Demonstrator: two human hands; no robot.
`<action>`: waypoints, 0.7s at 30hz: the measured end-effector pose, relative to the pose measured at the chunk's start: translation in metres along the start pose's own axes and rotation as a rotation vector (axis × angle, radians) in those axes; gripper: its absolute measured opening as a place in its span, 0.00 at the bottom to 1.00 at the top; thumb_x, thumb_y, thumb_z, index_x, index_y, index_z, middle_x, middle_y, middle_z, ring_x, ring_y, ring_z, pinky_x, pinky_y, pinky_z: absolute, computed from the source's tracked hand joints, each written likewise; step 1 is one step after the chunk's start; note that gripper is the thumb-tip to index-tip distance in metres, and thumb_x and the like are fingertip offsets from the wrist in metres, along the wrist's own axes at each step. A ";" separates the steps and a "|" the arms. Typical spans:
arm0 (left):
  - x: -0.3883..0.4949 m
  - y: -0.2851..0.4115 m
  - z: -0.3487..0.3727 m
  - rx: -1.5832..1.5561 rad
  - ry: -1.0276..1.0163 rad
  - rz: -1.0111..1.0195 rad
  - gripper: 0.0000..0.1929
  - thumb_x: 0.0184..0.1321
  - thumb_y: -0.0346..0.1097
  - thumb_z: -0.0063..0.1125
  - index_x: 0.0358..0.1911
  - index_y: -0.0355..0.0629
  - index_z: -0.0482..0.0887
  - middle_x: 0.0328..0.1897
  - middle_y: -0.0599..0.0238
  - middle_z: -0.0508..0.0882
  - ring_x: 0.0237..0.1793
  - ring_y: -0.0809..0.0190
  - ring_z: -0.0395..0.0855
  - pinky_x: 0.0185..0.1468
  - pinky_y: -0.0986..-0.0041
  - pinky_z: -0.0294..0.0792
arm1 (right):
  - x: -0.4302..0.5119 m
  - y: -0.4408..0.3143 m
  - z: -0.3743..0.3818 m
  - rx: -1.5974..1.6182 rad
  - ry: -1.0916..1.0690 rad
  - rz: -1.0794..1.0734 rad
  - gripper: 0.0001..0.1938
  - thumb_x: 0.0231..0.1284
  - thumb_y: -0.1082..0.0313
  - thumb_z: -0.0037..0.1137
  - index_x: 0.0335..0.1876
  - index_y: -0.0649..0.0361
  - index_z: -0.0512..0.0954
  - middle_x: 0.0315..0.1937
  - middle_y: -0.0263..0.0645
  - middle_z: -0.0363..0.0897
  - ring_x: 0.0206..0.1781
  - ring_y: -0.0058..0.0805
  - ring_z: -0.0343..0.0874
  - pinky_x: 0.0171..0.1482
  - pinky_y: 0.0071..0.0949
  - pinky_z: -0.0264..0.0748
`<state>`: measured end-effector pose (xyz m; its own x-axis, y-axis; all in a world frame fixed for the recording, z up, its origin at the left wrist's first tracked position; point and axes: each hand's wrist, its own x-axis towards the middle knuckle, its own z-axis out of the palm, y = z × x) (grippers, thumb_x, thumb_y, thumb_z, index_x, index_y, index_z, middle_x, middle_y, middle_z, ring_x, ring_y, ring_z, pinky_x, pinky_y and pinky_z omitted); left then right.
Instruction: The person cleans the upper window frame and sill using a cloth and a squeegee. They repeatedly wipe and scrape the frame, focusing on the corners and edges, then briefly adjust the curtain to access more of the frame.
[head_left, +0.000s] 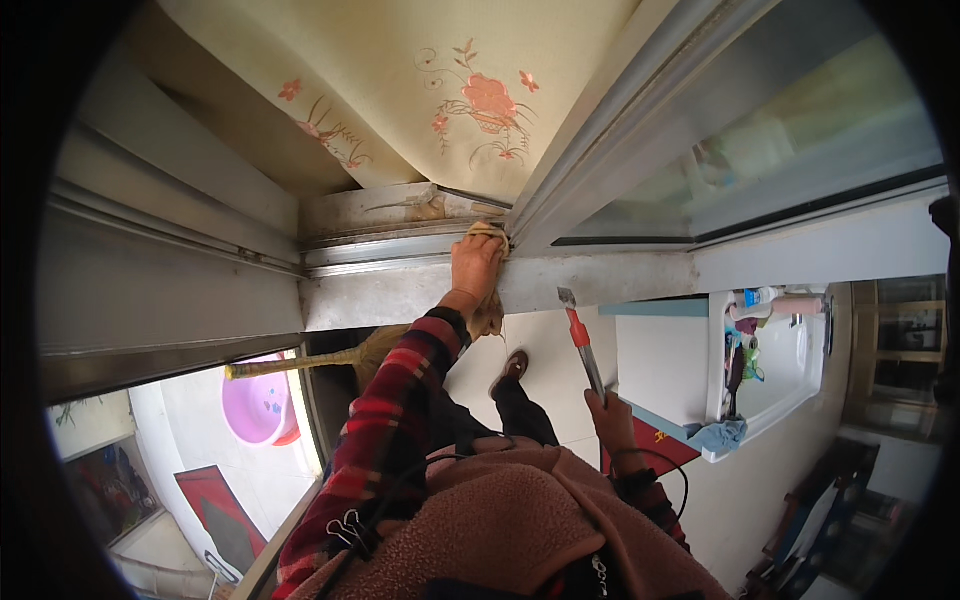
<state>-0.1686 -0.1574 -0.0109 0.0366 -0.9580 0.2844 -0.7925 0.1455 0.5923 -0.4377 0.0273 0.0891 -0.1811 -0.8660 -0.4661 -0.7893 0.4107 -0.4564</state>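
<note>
My left hand (475, 264) presses a tan cloth (491, 234) into the metal track (382, 251) of a sliding window, right beside the edge of the window frame (559, 180). More of the cloth hangs below the wrist over the sill (375, 298). My right hand (611, 420) grips the metal shaft of a scraper (581, 337) with a red collar, its flat blade pointing up towards the sill and not touching it. A cream curtain (420, 90) with pink embroidered flowers hangs behind the track.
A broom (300, 364) with a wrapped handle lies below the sill at left. Beyond it is a purple basin (251, 405). On the right stands a white sink (795, 390) holding bottles and brushes, with a blue cloth (718, 435) on its corner. Red mats lie on the floor.
</note>
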 end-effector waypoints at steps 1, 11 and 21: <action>-0.001 -0.001 0.001 -0.023 0.060 0.036 0.09 0.51 0.38 0.55 0.36 0.50 0.83 0.34 0.67 0.79 0.43 0.56 0.74 0.44 0.63 0.61 | 0.001 -0.002 -0.001 -0.007 -0.017 0.029 0.26 0.56 0.45 0.51 0.24 0.68 0.72 0.17 0.54 0.71 0.25 0.51 0.75 0.28 0.42 0.67; 0.013 -0.011 -0.010 0.184 -0.281 0.187 0.09 0.52 0.34 0.50 0.35 0.44 0.81 0.45 0.58 0.76 0.52 0.52 0.70 0.52 0.63 0.63 | 0.002 -0.034 0.000 -0.065 -0.056 0.005 0.26 0.56 0.45 0.51 0.25 0.68 0.72 0.18 0.53 0.73 0.26 0.51 0.75 0.29 0.41 0.68; 0.004 -0.042 -0.046 0.232 -0.437 0.053 0.13 0.49 0.34 0.50 0.39 0.42 0.80 0.51 0.49 0.73 0.56 0.47 0.68 0.56 0.62 0.65 | -0.017 -0.040 0.002 -0.012 0.046 -0.051 0.27 0.56 0.44 0.51 0.24 0.68 0.72 0.17 0.54 0.72 0.25 0.54 0.74 0.28 0.43 0.68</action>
<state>-0.1078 -0.1561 0.0000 -0.2264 -0.9720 -0.0622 -0.9027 0.1854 0.3883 -0.4020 0.0258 0.1141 -0.1671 -0.8979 -0.4072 -0.8053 0.3626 -0.4690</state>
